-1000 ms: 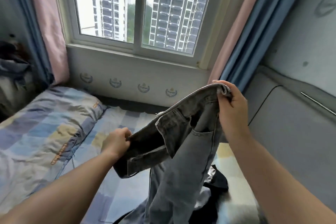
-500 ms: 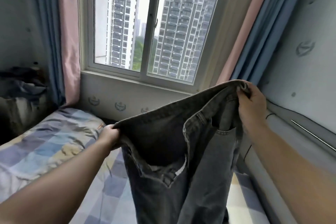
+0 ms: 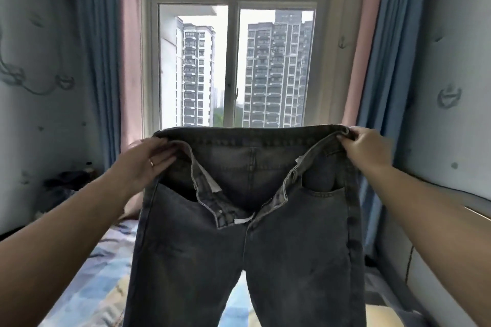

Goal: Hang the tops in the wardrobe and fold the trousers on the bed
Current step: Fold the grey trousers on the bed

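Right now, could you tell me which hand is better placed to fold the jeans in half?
Probably the right hand: it pinches the jeans at the waistband's end corner, while the left hand holds lower, by the pocket.

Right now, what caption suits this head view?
Both hands hold grey jeans up by the waistband before the window.

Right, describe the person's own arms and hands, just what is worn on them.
Both forearms are bare in this view, with no sleeve, watch or glove showing. The left hand wears a thin band ring on one of its fingers. The right hand shows no ring or other jewellery on the side visible.
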{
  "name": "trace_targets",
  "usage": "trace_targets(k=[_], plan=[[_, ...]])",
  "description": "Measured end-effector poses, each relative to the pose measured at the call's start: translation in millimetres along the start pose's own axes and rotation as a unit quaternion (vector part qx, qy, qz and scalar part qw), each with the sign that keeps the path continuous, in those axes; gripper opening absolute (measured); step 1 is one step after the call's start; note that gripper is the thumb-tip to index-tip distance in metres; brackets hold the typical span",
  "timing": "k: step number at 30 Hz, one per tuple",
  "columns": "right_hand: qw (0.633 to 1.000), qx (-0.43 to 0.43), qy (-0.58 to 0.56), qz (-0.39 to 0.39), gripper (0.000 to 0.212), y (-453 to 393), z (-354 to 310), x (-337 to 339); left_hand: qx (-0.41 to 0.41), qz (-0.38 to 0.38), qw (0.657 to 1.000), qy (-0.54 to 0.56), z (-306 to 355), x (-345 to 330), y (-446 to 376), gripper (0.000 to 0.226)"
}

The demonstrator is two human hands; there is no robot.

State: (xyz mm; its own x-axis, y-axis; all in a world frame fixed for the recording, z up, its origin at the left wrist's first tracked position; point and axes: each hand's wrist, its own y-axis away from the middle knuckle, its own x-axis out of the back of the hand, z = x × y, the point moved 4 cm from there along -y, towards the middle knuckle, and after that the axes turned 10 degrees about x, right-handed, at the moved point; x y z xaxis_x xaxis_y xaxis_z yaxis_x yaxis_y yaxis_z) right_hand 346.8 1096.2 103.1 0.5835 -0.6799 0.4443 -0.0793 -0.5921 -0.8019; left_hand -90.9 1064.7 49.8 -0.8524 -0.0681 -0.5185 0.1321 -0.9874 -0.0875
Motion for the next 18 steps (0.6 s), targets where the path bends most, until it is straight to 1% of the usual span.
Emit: trace_targets(k=[3,7,9,10,11,12,14,15,16,17,18], plan=[[0.999,-0.021,0.031,-0.006,0.03,-10.3,-0.9,6.7,-0.077,-0.016,0.995,-0.053,16.3,-17.2,9.0,0.023],[0.998,-0.051,0.028,0.016,0.028,-32.3,7.9,35.1,-0.172,0.005,0.974,-0.149,42.5,-59.0,29.0,0.022],[0.997,-0.069,0.001,0.04,0.029,-48.2,12.2,56.8,-0.223,0.019,0.953,-0.204,62.5,-86.2,39.1,0.018],[0.996,-0.072,-0.005,0.054,0.029,-58.5,12.0,67.3,-0.253,0.027,0.936,-0.243,74.6,-100.1,45.8,0.018],[0.995,-0.069,0.001,0.067,0.029,-69.1,9.8,77.8,-0.289,0.043,0.909,-0.298,87.9,-112.9,54.2,0.022],[0.995,-0.06,0.014,0.081,0.026,-80.3,5.3,87.9,-0.33,0.066,0.87,-0.36,101.2,-122.8,62.9,0.027],[0.995,-0.032,0.02,0.097,0.023,-104.0,-9.6,102.8,-0.417,0.13,0.771,-0.463,130.0,-133.4,77.7,0.033],[0.996,-0.019,0.013,0.089,0.021,-114.1,-18.0,105.3,-0.44,0.153,0.741,-0.484,140.7,-132.8,82.0,0.034],[0.997,-0.005,0.005,0.078,0.019,-123.3,-28.3,103.4,-0.446,0.163,0.731,-0.491,149.0,-128.1,84.1,0.032],[0.998,0.008,-0.007,0.067,0.017,-130.4,-38.5,99.0,-0.438,0.158,0.739,-0.486,154.1,-120.9,84.3,0.028],[0.998,0.019,-0.023,0.055,0.017,-135.7,-50.0,89.8,-0.416,0.152,0.762,-0.472,156.0,-110.3,83.9,0.021]])
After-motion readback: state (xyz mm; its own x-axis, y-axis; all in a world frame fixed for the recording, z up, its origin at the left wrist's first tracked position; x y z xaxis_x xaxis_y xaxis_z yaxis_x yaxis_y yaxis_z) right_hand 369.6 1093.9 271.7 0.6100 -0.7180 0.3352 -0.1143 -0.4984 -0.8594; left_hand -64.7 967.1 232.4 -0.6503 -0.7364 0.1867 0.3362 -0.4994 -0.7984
